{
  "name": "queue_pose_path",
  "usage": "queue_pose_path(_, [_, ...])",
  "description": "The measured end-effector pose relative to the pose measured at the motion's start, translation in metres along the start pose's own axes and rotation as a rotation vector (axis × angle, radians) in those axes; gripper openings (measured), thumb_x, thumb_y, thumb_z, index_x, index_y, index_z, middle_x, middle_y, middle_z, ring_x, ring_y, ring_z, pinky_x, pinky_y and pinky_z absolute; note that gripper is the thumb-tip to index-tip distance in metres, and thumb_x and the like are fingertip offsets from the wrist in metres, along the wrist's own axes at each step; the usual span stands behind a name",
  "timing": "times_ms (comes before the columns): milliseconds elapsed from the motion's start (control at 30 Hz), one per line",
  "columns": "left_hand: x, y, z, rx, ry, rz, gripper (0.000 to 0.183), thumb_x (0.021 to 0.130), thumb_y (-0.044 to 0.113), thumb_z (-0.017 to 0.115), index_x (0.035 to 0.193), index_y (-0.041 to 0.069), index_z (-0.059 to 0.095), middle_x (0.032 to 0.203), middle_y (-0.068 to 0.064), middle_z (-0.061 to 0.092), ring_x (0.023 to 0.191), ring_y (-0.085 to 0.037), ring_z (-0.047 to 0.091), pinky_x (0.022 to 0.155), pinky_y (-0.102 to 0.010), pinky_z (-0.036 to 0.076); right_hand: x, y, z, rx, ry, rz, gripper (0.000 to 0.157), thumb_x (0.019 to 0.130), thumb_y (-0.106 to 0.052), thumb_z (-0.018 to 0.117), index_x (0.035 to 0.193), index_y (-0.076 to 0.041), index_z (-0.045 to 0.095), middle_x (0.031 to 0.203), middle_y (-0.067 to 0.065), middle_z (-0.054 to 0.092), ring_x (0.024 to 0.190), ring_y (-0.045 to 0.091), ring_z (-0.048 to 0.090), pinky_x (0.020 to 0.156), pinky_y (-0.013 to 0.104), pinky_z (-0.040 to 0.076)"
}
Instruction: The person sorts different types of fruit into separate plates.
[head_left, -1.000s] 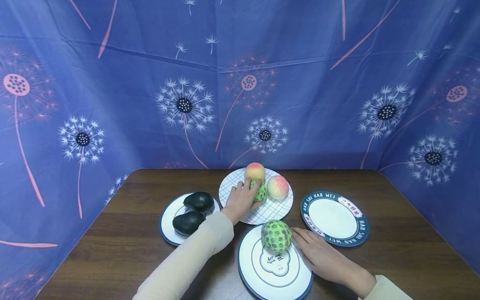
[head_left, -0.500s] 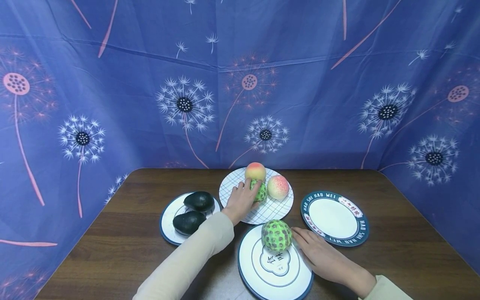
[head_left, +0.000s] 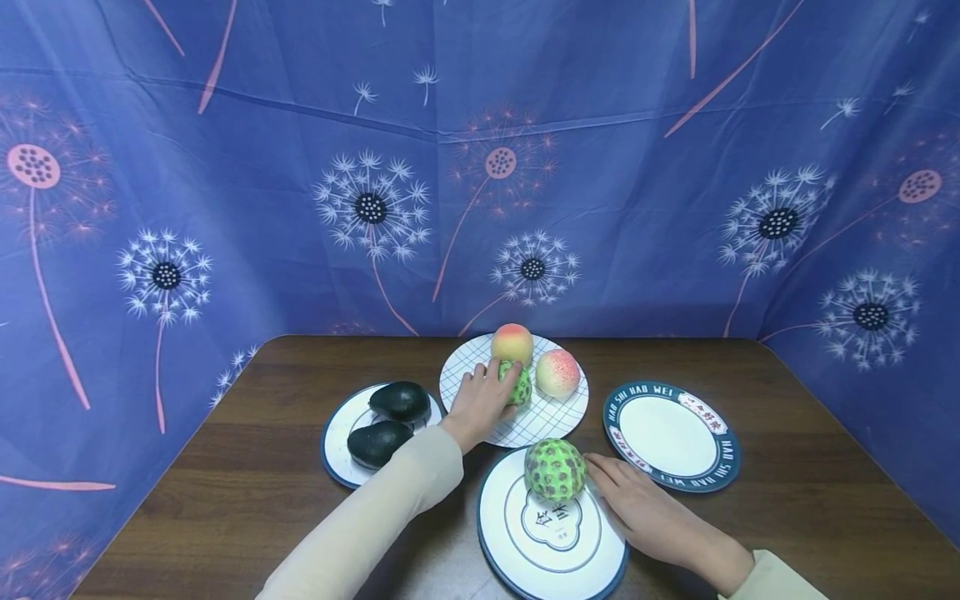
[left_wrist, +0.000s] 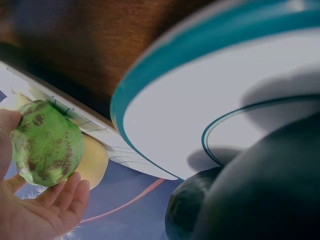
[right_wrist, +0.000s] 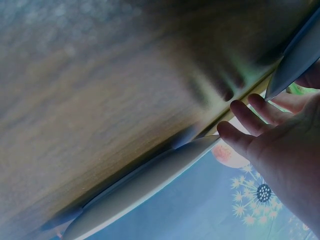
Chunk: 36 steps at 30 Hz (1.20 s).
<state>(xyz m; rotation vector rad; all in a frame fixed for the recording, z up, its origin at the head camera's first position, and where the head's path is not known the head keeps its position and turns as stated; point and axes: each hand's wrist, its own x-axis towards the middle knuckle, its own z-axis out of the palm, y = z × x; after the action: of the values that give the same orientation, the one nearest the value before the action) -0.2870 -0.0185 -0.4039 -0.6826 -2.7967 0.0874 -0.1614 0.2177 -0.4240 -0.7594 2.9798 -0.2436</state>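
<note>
At the back, my left hand [head_left: 480, 404] grips a green custard apple [left_wrist: 47, 142] with dark spots, thumb on one side and fingers on the other. It is over the white grid-patterned plate [head_left: 465, 379]; whether it touches that plate I cannot tell. Two peaches, one yellow-red [head_left: 512, 343] and one pink-white [head_left: 558, 372], lie beside it. A second, larger-looking custard apple [head_left: 555, 470] sits on the blue-rimmed front plate [head_left: 517, 554]. My right hand [head_left: 652, 517] rests along this plate's right edge, its fingers [right_wrist: 245, 117] nearly straight near the rim.
Two dark avocados [head_left: 379, 444] lie on a blue-rimmed plate [head_left: 337, 433] at the left, below my left forearm. A plate with a lettered teal rim [head_left: 731, 458] stands at the right. Behind the brown table [head_left: 817, 517] hangs a blue dandelion-print cloth [head_left: 637, 250].
The custard apple in my left hand has shifted very slightly left, away from the pink-white peach. My right hand stays beside the front plate.
</note>
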Motion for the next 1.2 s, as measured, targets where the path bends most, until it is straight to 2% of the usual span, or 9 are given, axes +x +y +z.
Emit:
queue_pose_path(400, [-0.009, -0.004, -0.012, -0.027, 0.010, 0.023, 0.069, 0.085, 0.045, 0.059, 0.140, 0.021, 0.025, 0.134, -0.013, 0.041, 0.108, -0.029, 0.051, 0.085, -0.042, 0.048, 0.001, 0.001, 0.002, -0.008, 0.000, 0.003, 0.049, 0.091, -0.029, 0.049, 0.136, -0.010, 0.041, 0.139, 0.007, 0.043, 0.128, 0.028, 0.039, 0.101, 0.049, 0.036])
queue_pose_path(767, [-0.027, -0.006, -0.029, -0.107, 0.020, 0.064, 0.071, 0.083, 0.041, 0.062, 0.140, 0.022, 0.024, 0.138, -0.013, 0.037, 0.112, -0.029, 0.047, 0.090, -0.045, 0.045, 0.001, 0.000, 0.000, -0.002, 0.004, 0.001, 0.048, 0.092, -0.028, 0.049, 0.136, -0.009, 0.042, 0.138, 0.008, 0.043, 0.128, 0.028, 0.040, 0.101, 0.049, 0.036])
queue_pose_path(1000, [-0.043, -0.003, -0.035, -0.055, 0.072, 0.130, 0.072, 0.082, 0.044, 0.062, 0.140, 0.023, 0.025, 0.135, -0.011, 0.040, 0.107, -0.026, 0.050, 0.085, -0.041, 0.048, 0.001, 0.002, 0.001, -0.005, 0.004, -0.008, 0.049, 0.092, -0.028, 0.048, 0.136, -0.009, 0.041, 0.139, 0.008, 0.043, 0.129, 0.027, 0.039, 0.101, 0.048, 0.037])
queue_pose_path(1200, [-0.054, -0.001, -0.038, -0.026, 0.071, 0.167, 0.072, 0.082, 0.047, 0.062, 0.139, 0.024, 0.025, 0.131, -0.010, 0.042, 0.106, -0.025, 0.051, 0.085, -0.041, 0.048, 0.001, 0.001, 0.001, -0.009, 0.003, -0.006, 0.048, 0.092, -0.028, 0.049, 0.136, -0.009, 0.041, 0.139, 0.007, 0.043, 0.129, 0.027, 0.039, 0.101, 0.048, 0.037])
